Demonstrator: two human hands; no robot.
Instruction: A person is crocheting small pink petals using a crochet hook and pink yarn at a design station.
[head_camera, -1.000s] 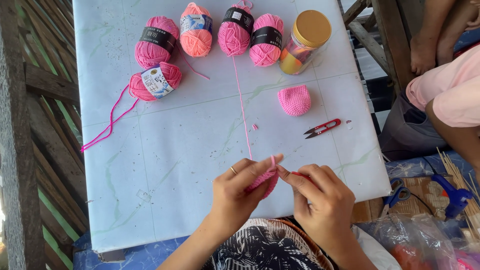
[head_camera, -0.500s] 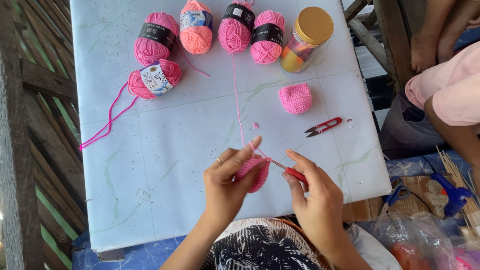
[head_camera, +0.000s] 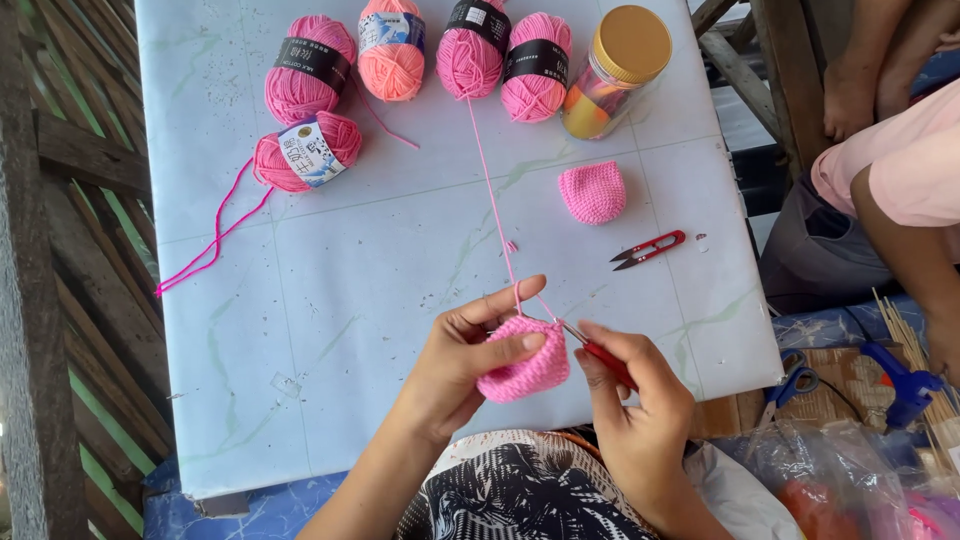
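Pink crocheted piece (head_camera: 524, 358) turned downward since before, pinched by left hand (head_camera: 462, 362), red-handled hook (head_camera: 600, 352) gripped by right hand (head_camera: 640, 400), strand (head_camera: 490, 190) looped over forefinger, table (head_camera: 330, 300) beneath.

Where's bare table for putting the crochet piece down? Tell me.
Widest bare patch: the table's left half, below the labelled yarn ball and left of the left hand. A smaller patch lies between the finished pink cap and the snips. The far edge is crowded with yarn balls and a jar.
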